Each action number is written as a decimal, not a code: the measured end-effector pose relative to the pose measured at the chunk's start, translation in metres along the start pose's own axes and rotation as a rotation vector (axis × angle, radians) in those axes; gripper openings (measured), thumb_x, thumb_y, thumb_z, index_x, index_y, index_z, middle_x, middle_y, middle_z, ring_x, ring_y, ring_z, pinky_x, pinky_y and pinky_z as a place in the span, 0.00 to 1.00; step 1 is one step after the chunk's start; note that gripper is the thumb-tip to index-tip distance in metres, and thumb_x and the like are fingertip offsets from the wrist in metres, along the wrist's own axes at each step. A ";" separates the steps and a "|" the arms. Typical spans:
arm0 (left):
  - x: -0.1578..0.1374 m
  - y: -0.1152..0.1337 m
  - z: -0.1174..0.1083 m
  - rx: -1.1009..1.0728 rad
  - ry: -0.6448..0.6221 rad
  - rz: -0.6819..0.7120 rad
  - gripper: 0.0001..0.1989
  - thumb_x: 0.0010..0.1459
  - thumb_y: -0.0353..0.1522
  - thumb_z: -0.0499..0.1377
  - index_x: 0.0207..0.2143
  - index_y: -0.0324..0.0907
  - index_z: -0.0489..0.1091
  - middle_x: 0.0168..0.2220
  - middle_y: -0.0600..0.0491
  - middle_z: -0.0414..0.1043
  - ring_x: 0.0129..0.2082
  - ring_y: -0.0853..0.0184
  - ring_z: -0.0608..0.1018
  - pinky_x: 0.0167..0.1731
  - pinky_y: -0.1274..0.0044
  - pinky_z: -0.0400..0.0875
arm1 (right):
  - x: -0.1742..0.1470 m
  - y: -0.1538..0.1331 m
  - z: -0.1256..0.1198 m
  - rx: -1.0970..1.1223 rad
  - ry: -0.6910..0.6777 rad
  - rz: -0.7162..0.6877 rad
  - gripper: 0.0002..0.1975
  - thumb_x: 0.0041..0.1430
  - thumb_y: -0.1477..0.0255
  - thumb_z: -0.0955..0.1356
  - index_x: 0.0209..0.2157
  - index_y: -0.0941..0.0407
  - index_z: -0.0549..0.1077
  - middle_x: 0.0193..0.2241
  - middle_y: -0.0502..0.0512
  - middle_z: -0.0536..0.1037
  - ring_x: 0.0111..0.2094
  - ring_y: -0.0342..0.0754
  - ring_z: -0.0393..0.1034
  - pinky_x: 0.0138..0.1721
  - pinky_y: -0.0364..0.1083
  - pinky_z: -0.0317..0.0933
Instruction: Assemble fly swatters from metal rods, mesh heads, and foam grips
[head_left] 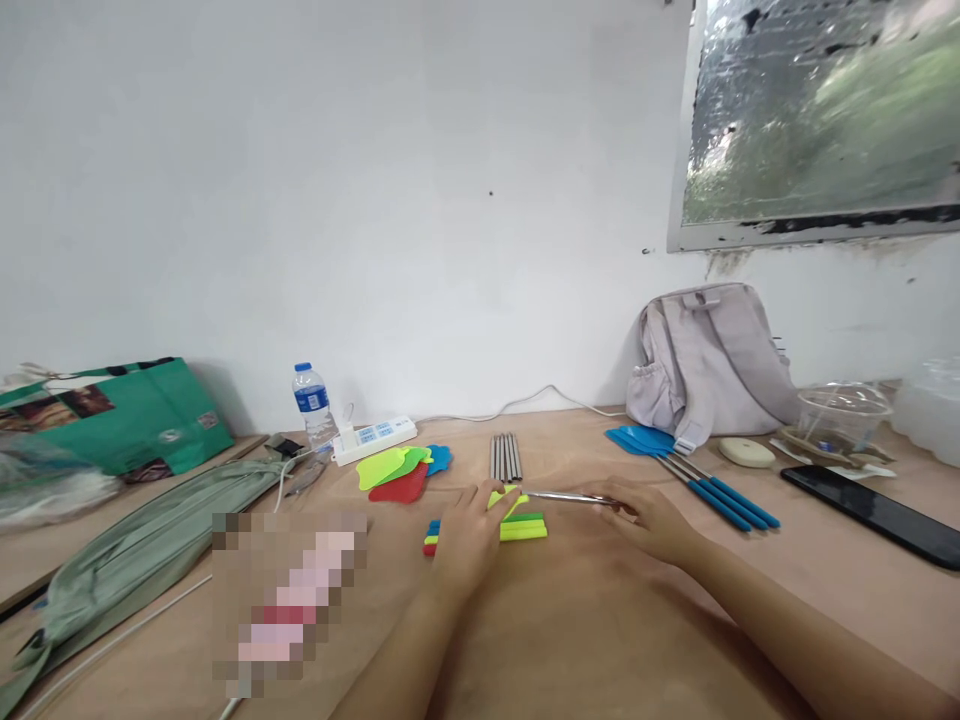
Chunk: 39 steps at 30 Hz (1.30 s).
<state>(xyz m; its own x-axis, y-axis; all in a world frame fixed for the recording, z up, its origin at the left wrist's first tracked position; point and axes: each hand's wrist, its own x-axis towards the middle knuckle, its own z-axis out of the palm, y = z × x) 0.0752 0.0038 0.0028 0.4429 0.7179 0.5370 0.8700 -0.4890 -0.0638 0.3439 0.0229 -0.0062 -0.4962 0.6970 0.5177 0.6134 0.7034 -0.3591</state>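
Left hand [466,535] rests on the bench [600,640], fingertips pinching a yellow-green blade [504,497] just above a stack of coloured handles [523,527]. Right hand [646,518], grip closed on a thin metal rod [566,496], holds it level, tip meeting the blade. More metal rods [505,456] lie just behind; loose coloured blades [401,470] lie left. Blue-handled tools [716,493] lie right, well apart. Bare bench toward the near edge.

Labels on the bottle [312,403] and green bag [127,415] — too small to read.
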 end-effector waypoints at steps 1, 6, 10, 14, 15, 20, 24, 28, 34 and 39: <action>0.000 0.001 0.002 -0.001 -0.016 0.002 0.25 0.52 0.20 0.48 0.50 0.51 0.62 0.44 0.53 0.65 0.38 0.66 0.69 0.34 0.76 0.64 | 0.000 0.002 0.000 -0.002 -0.004 -0.013 0.15 0.58 0.67 0.59 0.45 0.52 0.69 0.34 0.55 0.74 0.29 0.45 0.66 0.30 0.44 0.60; -0.001 0.005 0.007 -0.048 -0.042 -0.053 0.26 0.52 0.20 0.46 0.50 0.52 0.61 0.45 0.53 0.64 0.38 0.67 0.69 0.33 0.77 0.64 | -0.002 0.016 0.001 -0.036 0.027 0.052 0.16 0.57 0.67 0.60 0.46 0.52 0.68 0.31 0.55 0.74 0.29 0.46 0.66 0.30 0.44 0.61; -0.002 0.005 0.006 -0.058 -0.046 -0.085 0.24 0.52 0.21 0.46 0.49 0.51 0.61 0.45 0.53 0.63 0.37 0.68 0.69 0.33 0.77 0.63 | -0.003 0.017 0.002 0.030 -0.044 0.026 0.16 0.57 0.66 0.60 0.46 0.52 0.68 0.38 0.56 0.74 0.37 0.48 0.67 0.36 0.46 0.62; 0.000 0.004 0.010 -0.039 -0.070 -0.064 0.24 0.52 0.21 0.46 0.49 0.51 0.61 0.45 0.53 0.63 0.38 0.67 0.69 0.34 0.76 0.64 | -0.001 0.009 0.002 0.037 -0.104 -0.001 0.15 0.57 0.65 0.60 0.44 0.52 0.69 0.39 0.57 0.74 0.37 0.49 0.68 0.37 0.46 0.61; 0.000 0.003 0.011 -0.034 -0.075 -0.057 0.24 0.52 0.21 0.46 0.49 0.51 0.61 0.45 0.52 0.63 0.39 0.66 0.69 0.35 0.76 0.64 | -0.001 0.008 0.002 0.025 -0.114 -0.004 0.14 0.58 0.65 0.59 0.43 0.52 0.70 0.38 0.56 0.74 0.36 0.48 0.68 0.36 0.46 0.61; 0.001 0.003 0.011 -0.026 -0.068 -0.064 0.25 0.52 0.20 0.46 0.49 0.50 0.61 0.45 0.52 0.64 0.39 0.66 0.69 0.36 0.75 0.64 | -0.002 0.010 0.004 0.027 -0.069 -0.009 0.15 0.58 0.65 0.59 0.44 0.53 0.69 0.39 0.56 0.74 0.37 0.48 0.69 0.36 0.45 0.62; 0.001 0.004 0.008 -0.048 -0.056 -0.076 0.24 0.53 0.21 0.46 0.50 0.50 0.61 0.44 0.52 0.64 0.38 0.66 0.69 0.36 0.75 0.64 | -0.001 0.011 0.006 0.064 -0.022 -0.019 0.16 0.58 0.66 0.59 0.46 0.53 0.68 0.42 0.56 0.73 0.42 0.49 0.67 0.41 0.47 0.61; 0.001 0.003 0.006 -0.070 -0.057 -0.087 0.25 0.52 0.20 0.46 0.50 0.50 0.61 0.45 0.52 0.64 0.39 0.65 0.69 0.36 0.75 0.64 | 0.000 0.008 0.006 0.071 -0.020 -0.022 0.15 0.58 0.67 0.59 0.45 0.53 0.68 0.42 0.56 0.74 0.42 0.49 0.68 0.41 0.47 0.61; 0.001 -0.002 0.006 -0.092 -0.064 -0.097 0.26 0.52 0.20 0.45 0.50 0.50 0.62 0.45 0.52 0.64 0.40 0.66 0.68 0.38 0.76 0.63 | -0.001 0.008 0.005 0.043 -0.029 -0.030 0.14 0.58 0.66 0.59 0.43 0.53 0.69 0.42 0.56 0.74 0.41 0.49 0.68 0.40 0.48 0.62; 0.000 -0.005 0.007 -0.116 -0.065 -0.074 0.27 0.50 0.19 0.46 0.49 0.50 0.62 0.45 0.53 0.64 0.41 0.66 0.67 0.40 0.76 0.63 | -0.001 0.007 0.008 0.050 -0.013 -0.023 0.14 0.57 0.68 0.60 0.43 0.53 0.69 0.41 0.57 0.74 0.43 0.49 0.67 0.42 0.48 0.61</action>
<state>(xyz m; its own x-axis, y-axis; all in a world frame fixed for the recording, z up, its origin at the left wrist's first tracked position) 0.0728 0.0096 -0.0027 0.3946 0.7830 0.4808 0.8716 -0.4846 0.0739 0.3440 0.0282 -0.0154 -0.5178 0.6821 0.5164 0.5706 0.7251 -0.3856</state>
